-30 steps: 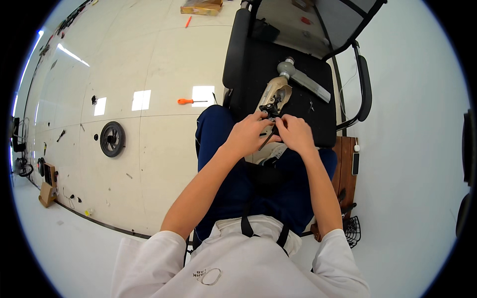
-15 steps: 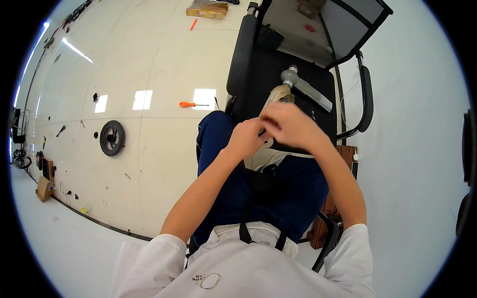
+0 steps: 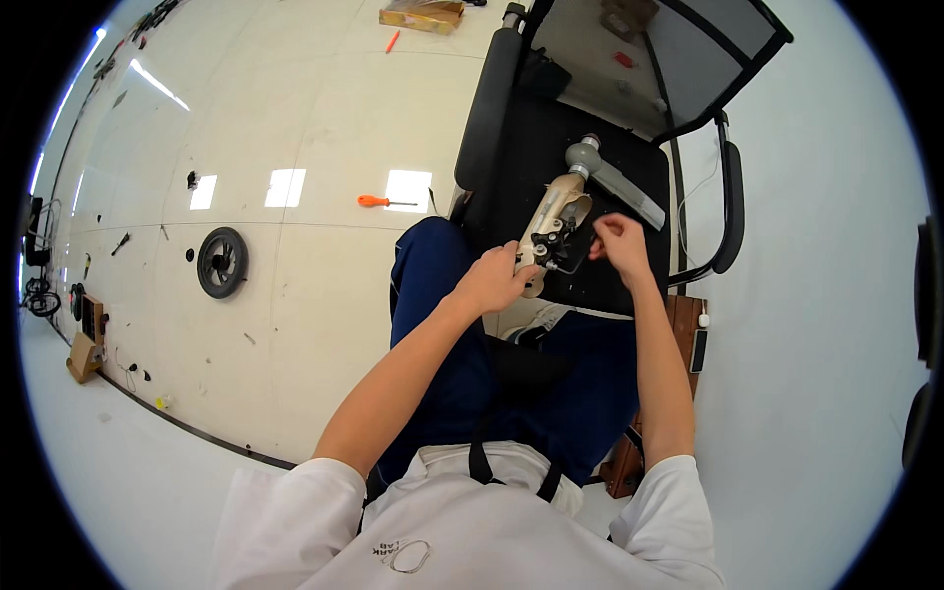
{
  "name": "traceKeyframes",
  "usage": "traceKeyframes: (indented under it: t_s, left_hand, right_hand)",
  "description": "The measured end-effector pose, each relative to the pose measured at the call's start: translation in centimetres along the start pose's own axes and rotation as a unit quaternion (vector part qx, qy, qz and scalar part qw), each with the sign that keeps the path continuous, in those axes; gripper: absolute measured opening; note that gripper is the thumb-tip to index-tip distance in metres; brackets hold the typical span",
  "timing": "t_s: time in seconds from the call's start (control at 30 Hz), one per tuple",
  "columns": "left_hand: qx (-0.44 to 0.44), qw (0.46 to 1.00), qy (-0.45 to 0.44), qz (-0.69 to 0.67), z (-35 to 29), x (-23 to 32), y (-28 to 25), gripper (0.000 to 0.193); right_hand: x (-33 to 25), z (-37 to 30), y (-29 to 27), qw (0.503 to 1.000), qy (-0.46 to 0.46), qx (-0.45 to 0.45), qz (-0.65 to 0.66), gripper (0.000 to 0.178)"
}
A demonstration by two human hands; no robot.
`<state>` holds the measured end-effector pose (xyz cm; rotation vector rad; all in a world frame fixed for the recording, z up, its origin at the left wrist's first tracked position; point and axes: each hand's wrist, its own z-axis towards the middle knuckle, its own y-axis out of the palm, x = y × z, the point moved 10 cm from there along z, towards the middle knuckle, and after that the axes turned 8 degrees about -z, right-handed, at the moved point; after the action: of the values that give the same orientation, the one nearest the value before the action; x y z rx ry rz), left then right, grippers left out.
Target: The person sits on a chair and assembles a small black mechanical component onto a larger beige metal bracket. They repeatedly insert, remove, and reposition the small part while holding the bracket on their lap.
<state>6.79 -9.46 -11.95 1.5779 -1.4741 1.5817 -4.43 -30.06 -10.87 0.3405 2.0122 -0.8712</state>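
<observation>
A long metal assembly with a tan tubular body [image 3: 559, 204] lies across the black seat of an office chair [image 3: 511, 147]. Its far end has a grey rounded joint [image 3: 583, 155] and a flat grey bar [image 3: 631, 197] angled off to the right. Black linkage parts with bolts [image 3: 549, 242] sit at its near end. My left hand [image 3: 490, 282] grips this near end from the left, fingers closed. My right hand [image 3: 621, 246] is apart from the assembly, just to its right over the seat, with curled fingers; anything between them is too small to make out.
An orange-handled screwdriver [image 3: 374, 201] lies on the tiled floor left of the chair. Farther left is a small black wheel [image 3: 222, 263]. An open box [image 3: 423, 15] stands at the far side. Chair armrests [image 3: 489, 108] flank the seat; a white wall is on the right.
My right hand has moved right and down, away from my left hand, uncovering the black linkage. The left hand stays on the assembly's near end. The view has shifted slightly.
</observation>
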Motion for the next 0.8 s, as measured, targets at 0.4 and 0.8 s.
traceKeyframes:
  t_s: [0.4,0.8]
  left_hand:
    - [0.036,0.999,-0.008,-0.023,-0.1,-0.7,-1.2,0.052]
    - [0.033,0.998,0.015,-0.05,-0.2,-0.2,-0.9,0.054]
  right_hand:
    - [7.0,-16.1,9.0,0.991,0.043,-0.019,0.125,0.016]
    - [-15.9,-15.9,7.3,0.868,-0.398,0.076,-0.286,0.021]
